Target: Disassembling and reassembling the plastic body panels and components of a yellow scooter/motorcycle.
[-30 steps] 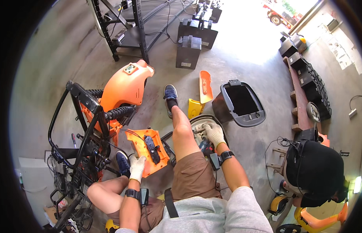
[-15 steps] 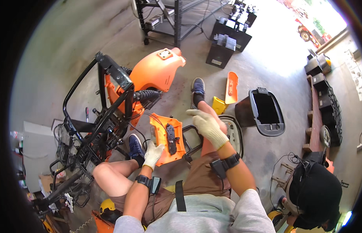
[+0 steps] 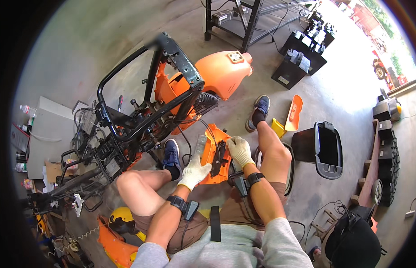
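Between my knees is an orange plastic panel (image 3: pixel 222 169) with a black elongated part (image 3: pixel 218 157) on its inner face. A black cable runs from there toward the bare black scooter frame (image 3: pixel 147 129). My left hand (image 3: pixel 195 173), in a cream knit glove, grips the panel's left edge, its thumb pointing toward the black part. My right hand (image 3: pixel 240 151), gloved alike, is closed at the panel's right edge with bent fingertips against it. A grey metal plate with holes (image 3: pixel 201 144) shows just beyond my left hand. The fingertips' undersides are hidden.
An orange fender (image 3: pixel 226 73) sits at the frame's front. To the right are a black open bin-like box (image 3: pixel 328 152), an orange cover (image 3: pixel 294 112) and a yellow piece (image 3: pixel 278 128). Black batteries (image 3: pixel 292 67) stand far right. A person in a black cap (image 3: pixel 354 243) is at lower right.
My right hand has come down from above my right leg onto the panel's right edge. The panel is now tilted more steeply. The whole view has swung left.
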A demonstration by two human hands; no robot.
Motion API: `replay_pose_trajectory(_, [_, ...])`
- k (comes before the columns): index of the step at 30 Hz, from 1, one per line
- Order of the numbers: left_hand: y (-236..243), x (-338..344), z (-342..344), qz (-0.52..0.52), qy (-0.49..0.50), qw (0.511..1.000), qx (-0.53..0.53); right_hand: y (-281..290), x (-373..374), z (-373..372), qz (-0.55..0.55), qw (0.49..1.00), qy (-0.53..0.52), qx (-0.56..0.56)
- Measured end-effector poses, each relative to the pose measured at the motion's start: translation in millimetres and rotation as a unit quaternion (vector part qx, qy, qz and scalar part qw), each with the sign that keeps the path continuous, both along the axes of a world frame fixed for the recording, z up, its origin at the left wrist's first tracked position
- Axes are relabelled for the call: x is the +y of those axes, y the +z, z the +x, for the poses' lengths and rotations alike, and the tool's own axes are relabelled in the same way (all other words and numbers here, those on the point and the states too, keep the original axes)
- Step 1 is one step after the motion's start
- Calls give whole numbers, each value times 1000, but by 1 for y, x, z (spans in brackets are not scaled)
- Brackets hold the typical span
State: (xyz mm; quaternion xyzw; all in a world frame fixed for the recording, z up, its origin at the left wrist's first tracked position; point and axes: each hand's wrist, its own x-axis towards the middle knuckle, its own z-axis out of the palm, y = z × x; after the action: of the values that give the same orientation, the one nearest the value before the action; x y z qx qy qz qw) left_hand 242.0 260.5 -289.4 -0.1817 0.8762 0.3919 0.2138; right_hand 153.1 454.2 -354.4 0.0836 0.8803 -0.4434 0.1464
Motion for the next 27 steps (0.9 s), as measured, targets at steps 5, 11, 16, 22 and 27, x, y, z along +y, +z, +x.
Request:
replay_pose_trajectory(5, [-6, -1, -3, 5, -24, 999, -32, 7, -3, 0, -3, 1000, 4, 17])
replay_pose_trajectory(11, [-5, -2, -1, 23, -21, 999, -37, 17, -8, 0, -49, 998, -37, -30])
replay_pose_trajectory(16, [-5, -2, 1, 15, -19, 1000, -12, 22, -10, 1, -107, 992, -52, -52])
replay_pose_trajectory(22, [-3, 0, 1, -10, -12, 1000, -9, 20, -8, 0, -74, 991, -47, -99])
replay_pose_trajectory(27, [-2, -1, 2, 0, -17, 1000, -18, 14, -9, 1, -97, 990, -35, -98])
